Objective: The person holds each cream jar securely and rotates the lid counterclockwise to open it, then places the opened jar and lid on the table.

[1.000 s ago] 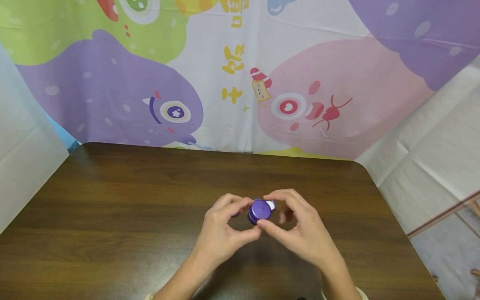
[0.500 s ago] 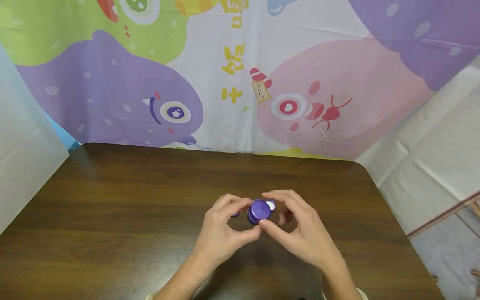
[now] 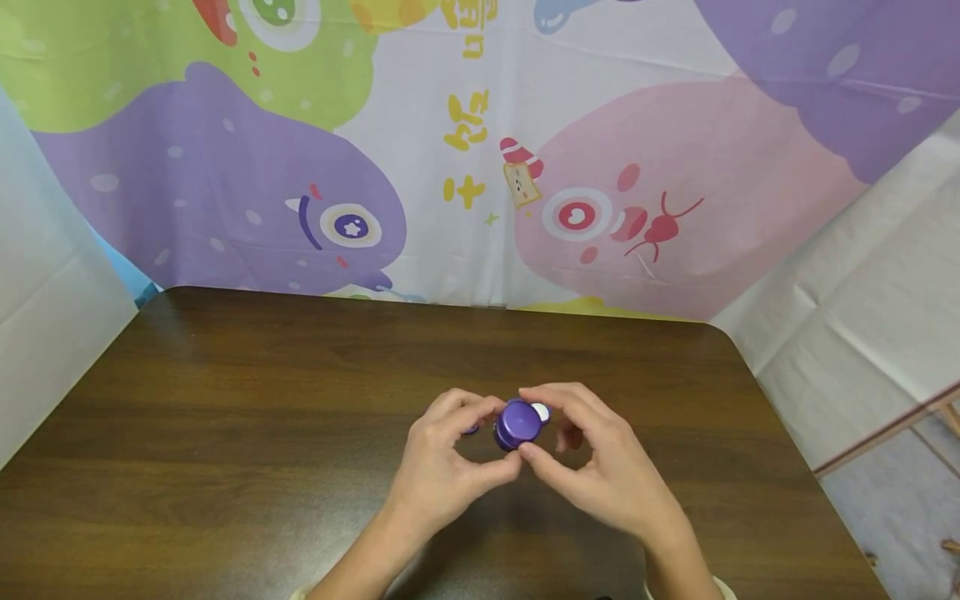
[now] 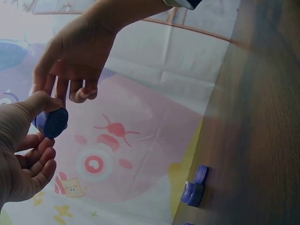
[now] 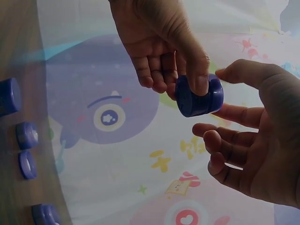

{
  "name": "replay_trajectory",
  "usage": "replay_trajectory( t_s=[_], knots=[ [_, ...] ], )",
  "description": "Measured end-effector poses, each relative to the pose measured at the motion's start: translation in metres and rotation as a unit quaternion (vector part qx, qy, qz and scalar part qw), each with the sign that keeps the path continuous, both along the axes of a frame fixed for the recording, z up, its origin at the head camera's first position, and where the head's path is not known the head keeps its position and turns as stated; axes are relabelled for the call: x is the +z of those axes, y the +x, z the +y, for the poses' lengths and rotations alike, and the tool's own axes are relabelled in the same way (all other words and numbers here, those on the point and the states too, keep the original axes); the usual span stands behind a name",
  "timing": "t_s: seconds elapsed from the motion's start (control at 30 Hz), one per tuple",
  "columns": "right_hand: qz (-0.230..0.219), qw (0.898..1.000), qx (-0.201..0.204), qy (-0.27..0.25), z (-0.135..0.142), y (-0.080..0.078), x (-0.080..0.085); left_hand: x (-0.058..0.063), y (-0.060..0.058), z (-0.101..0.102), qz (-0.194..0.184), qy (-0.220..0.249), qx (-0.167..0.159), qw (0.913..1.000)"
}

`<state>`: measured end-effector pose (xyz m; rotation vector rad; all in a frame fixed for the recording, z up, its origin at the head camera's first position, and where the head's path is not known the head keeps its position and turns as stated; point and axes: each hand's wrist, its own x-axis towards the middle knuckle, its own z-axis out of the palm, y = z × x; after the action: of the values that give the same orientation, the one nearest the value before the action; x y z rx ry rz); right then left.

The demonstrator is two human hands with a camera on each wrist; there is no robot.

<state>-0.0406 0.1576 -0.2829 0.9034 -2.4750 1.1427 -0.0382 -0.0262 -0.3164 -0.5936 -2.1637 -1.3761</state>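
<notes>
At two o'clock from the left hand and ten o'clock from the right hand, a small purple jar is held above the table. Both hands grip it, thumb and forefinger each, with fingertips only. A white-topped pot shows at the jar's two o'clock; a purple piece peeks out at nine. The jar looks smooth and round, so an uneven squeeze or sudden twist could spin it free, and a drop might knock the pot. How tightly its two parts join I cannot tell; if loose, one could fall.
</notes>
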Motion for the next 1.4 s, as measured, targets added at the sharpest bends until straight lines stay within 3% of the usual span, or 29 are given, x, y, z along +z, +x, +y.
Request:
replay_trajectory(
  t_s=[0.27,0.5,0.8,1.0,1.4],
  knots=[
    [0.006,1.000,-0.010,-0.017,0.0001,-0.0012,-0.0004,0.0003,0.0011,-0.0004,-0.006,0.001,-0.005,1.0000],
    [-0.001,1.000,0.008,0.007,0.0012,-0.0004,-0.0009,-0.0025,0.0009,0.0001,-0.001,0.000,-0.004,1.0000],
    [-0.010,1.000,-0.011,0.010,-0.0007,0.0006,0.0009,-0.0022,0.0009,0.0004,-0.021,0.000,-0.005,0.9998],
    [-0.015,1.000,0.005,0.016,-0.0004,-0.0003,0.0002,-0.0014,0.0000,0.0007,-0.015,-0.006,-0.006,0.9999],
    [-0.022,1.000,-0.001,0.020,-0.0018,0.0001,0.0000,0.0000,0.0024,-0.0001,-0.044,-0.007,-0.017,0.9989]
  ],
)
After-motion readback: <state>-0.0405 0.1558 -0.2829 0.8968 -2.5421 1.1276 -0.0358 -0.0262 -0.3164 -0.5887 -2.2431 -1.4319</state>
